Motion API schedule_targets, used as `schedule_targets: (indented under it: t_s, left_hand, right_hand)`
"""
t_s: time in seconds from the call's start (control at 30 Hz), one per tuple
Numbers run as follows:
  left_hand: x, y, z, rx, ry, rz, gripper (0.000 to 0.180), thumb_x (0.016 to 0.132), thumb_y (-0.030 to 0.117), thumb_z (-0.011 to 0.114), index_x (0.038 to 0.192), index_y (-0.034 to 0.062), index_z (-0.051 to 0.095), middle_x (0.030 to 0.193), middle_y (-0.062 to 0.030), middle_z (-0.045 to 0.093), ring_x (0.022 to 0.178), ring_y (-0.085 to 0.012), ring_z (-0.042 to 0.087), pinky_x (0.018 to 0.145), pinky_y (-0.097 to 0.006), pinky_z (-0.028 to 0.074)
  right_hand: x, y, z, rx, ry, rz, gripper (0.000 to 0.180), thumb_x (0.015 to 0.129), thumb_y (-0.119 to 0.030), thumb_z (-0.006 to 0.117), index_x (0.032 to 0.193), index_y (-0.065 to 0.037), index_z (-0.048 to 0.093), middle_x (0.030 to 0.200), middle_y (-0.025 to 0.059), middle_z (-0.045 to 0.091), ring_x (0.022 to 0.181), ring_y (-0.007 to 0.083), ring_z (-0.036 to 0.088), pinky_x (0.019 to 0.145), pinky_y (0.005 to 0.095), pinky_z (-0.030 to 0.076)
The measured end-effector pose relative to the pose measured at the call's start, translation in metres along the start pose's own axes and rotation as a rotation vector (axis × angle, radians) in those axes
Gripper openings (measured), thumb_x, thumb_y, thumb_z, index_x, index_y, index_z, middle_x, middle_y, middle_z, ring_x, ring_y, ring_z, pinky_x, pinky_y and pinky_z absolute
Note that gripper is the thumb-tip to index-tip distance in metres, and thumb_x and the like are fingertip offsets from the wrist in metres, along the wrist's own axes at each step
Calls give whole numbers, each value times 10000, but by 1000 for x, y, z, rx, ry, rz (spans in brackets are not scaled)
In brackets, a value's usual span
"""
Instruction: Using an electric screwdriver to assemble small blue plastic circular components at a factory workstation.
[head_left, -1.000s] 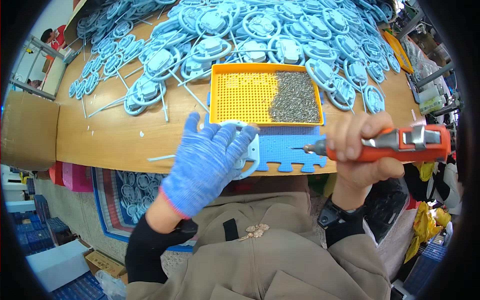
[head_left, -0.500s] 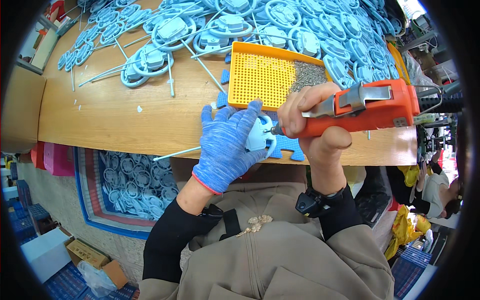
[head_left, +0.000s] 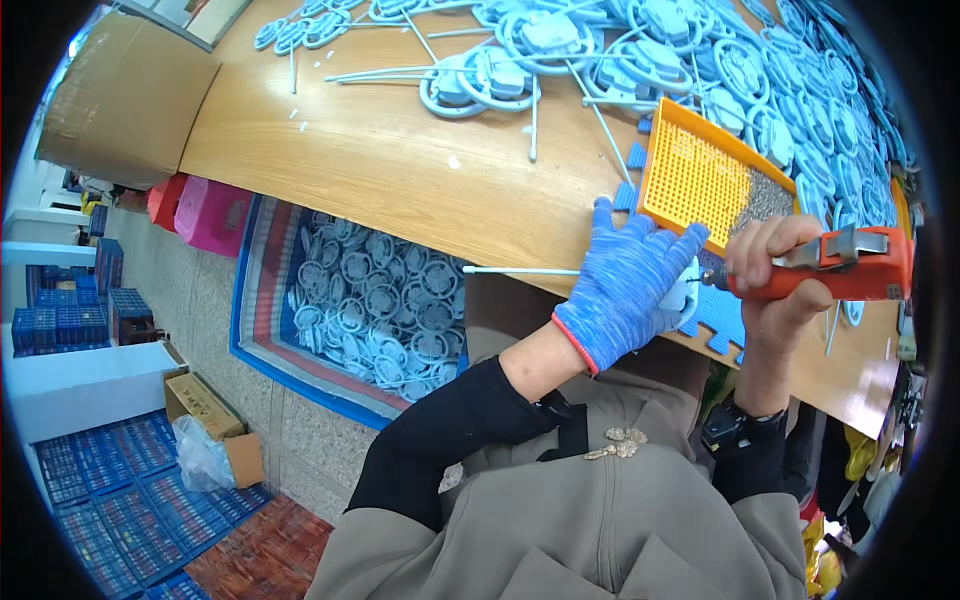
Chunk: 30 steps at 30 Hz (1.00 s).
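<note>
My left hand (head_left: 632, 285), in a blue knit glove with a red cuff edge, presses down over a light-blue plastic wheel-shaped part (head_left: 684, 296) at the table's front edge. A thin light-blue rod (head_left: 520, 270) sticks out leftward from under the glove. My bare right hand (head_left: 772, 262) is wrapped round a red electric screwdriver (head_left: 865, 268) with a metal clip on top. Its bit points left and meets the part, though the exact contact is small. Beneath the part lies a blue foam mat (head_left: 722, 316). Just beyond stands a yellow perforated tray (head_left: 690, 185) with loose screws (head_left: 768, 200) at its right end.
Light-blue wheel parts (head_left: 545, 38) with rods heap across the back and right of the wooden table (head_left: 400, 180). A cardboard box (head_left: 125, 90) stands at the left, beside a pink bin (head_left: 212, 215). Below the edge, a blue-rimmed container (head_left: 262, 350) holds many more parts.
The whole view has swung leftward, so table and hands appear farther right and more floor shows. My hands keep the same hold on the part and the screwdriver.
</note>
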<state>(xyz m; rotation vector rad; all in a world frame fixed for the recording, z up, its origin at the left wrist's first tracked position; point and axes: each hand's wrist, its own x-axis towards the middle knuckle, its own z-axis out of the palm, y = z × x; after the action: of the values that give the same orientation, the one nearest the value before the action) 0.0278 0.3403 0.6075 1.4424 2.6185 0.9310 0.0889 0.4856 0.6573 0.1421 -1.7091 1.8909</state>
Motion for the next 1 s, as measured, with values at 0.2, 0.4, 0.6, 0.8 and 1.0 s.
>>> schedule_targets:
  t_s: [0.2,0.4,0.6,0.8,1.0]
  left_hand:
    - [-29,-12,-33,4,-20,8,773,686,356,767,1353,129,449,1135,-83,592,1118,-262,541,1041,-587,250]
    - [-55,-80,-138,339,-31,-92,893,568,321,842,1352,79,489,1241,-149,557,1159,-324,518,1002,-463,354]
    - [66,-173,-93,653,105,57,823,662,274,807,1387,132,444,1294,-174,507,1177,-350,495,1011,-465,373]
    - [93,-197,-79,441,24,37,763,721,191,739,1412,169,414,1294,-143,519,1109,-357,545,918,-467,450]
    - [28,-116,-63,391,132,145,662,688,102,726,1316,92,517,1204,-177,569,1005,-359,578,854,-440,468]
  right_hand:
    - [-2,-4,-5,196,-25,63,642,764,-688,611,937,-83,483,636,-20,446,526,100,438,502,251,381]
    - [12,-16,-44,108,108,-73,660,777,-701,583,970,-76,498,678,-8,464,583,109,458,553,274,387]
    - [24,-10,-50,64,165,-68,651,781,-675,615,984,-66,506,700,13,501,609,133,490,587,293,418]
    - [33,4,-58,36,239,-75,641,779,-681,604,999,-85,526,718,4,491,629,135,459,624,307,394]
    - [48,31,-74,17,293,-74,603,768,-639,673,971,-85,545,712,17,511,646,150,490,656,340,426]
